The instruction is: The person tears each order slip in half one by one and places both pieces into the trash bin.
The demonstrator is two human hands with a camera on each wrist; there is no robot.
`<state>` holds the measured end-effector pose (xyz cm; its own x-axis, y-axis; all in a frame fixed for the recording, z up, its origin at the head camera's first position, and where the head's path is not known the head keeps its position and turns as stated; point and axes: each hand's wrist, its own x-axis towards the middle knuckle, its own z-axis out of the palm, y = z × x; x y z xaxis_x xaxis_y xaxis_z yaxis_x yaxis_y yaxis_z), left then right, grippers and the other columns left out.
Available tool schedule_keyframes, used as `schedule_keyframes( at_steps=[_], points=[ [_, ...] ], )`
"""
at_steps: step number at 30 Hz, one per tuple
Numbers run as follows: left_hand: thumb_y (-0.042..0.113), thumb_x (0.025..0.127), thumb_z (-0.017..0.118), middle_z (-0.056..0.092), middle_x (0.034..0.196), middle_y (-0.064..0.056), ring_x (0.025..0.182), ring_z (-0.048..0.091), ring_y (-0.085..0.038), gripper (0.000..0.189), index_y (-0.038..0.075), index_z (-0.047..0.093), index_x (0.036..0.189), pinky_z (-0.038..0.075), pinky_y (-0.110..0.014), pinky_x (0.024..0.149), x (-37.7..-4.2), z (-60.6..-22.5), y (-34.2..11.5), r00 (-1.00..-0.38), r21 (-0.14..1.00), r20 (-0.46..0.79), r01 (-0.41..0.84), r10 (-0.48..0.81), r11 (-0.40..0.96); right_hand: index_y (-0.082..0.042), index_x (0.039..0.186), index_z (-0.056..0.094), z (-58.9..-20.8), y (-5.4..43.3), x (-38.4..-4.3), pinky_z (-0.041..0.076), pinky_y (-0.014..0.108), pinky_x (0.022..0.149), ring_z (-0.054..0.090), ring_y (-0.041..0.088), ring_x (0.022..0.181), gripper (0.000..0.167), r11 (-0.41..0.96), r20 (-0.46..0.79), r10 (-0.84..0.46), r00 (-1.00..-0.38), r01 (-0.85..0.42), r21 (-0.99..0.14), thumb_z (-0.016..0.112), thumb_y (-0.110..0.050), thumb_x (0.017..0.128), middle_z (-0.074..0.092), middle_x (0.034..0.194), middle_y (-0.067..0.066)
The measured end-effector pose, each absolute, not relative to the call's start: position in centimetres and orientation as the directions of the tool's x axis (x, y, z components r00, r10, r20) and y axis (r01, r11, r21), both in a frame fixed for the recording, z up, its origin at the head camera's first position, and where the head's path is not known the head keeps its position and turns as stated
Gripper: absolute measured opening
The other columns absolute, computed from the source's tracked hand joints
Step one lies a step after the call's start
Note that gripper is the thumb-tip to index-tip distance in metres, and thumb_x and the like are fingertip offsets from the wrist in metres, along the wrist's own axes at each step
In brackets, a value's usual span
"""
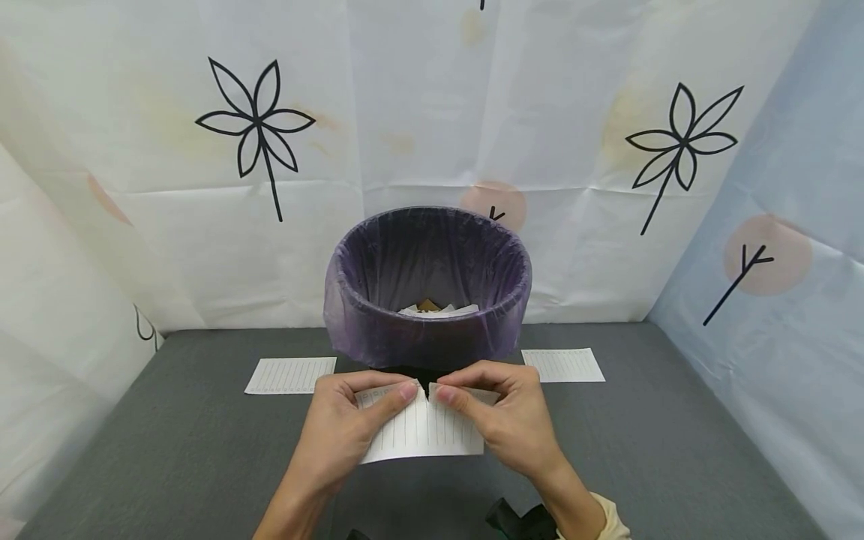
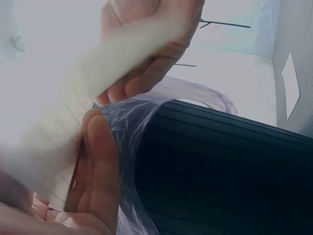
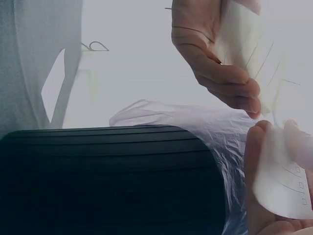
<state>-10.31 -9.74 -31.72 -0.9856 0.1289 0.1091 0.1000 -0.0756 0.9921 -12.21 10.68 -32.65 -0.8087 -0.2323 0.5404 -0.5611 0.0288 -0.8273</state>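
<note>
In the head view, a lined sheet of paper (image 1: 425,439) is held low over the grey table, with a short tear at its upper edge between the two thumbs. My left hand (image 1: 337,427) pinches the paper's upper edge left of the tear, thumb on the near side. On the other side of the tear, my right hand (image 1: 516,416) pinches the edge the same way. Seen from the right wrist, the paper (image 3: 281,178) bends under the right thumb and small printed boxes run along its edge. The fingers behind the paper are partly hidden in the head view.
A dark bin (image 1: 432,337) with a purple plastic liner stands just beyond the hands, with paper scraps (image 1: 445,311) inside. One lined sheet (image 1: 290,375) lies left of the bin, another lined sheet (image 1: 563,365) right of it. Patterned cloth (image 1: 405,97) hangs behind the table (image 1: 202,450).
</note>
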Motion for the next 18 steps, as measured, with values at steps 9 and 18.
schedule_keyframes(
  at_steps=[9, 18],
  points=[
    [0.008, 0.090, 0.078, 0.074, 0.084, -0.018, 0.061, 0.070, -0.022, 0.020, -0.009, 0.076, 0.101, 0.057, -0.030, 0.055, -10.32, -31.81, -9.68, -0.991, 0.990, 0.115, 0.110, 0.067, -0.084, 0.003, 0.094, 0.077, -32.64, 10.67, -12.21, 0.060, 0.034, 0.071, 0.074, 0.021, 0.083, 0.007, -0.001, 0.577, -0.211, -0.789, -0.590, -0.807, 0.077, 0.004, 0.087, 0.077, 0.090, 0.011],
    [0.002, 0.088, 0.078, 0.074, 0.083, -0.013, 0.059, 0.067, -0.017, 0.013, -0.006, 0.078, 0.097, 0.056, -0.029, 0.053, -10.53, -32.03, -9.45, -0.989, 0.987, 0.146, 0.148, -0.029, -0.061, 0.009, 0.094, 0.074, -32.56, 10.59, -12.16, 0.060, 0.031, 0.074, 0.073, 0.015, 0.084, 0.011, -0.097, 0.610, -0.153, -0.777, -0.603, -0.792, 0.073, 0.014, 0.085, 0.076, 0.090, 0.010]
  ],
)
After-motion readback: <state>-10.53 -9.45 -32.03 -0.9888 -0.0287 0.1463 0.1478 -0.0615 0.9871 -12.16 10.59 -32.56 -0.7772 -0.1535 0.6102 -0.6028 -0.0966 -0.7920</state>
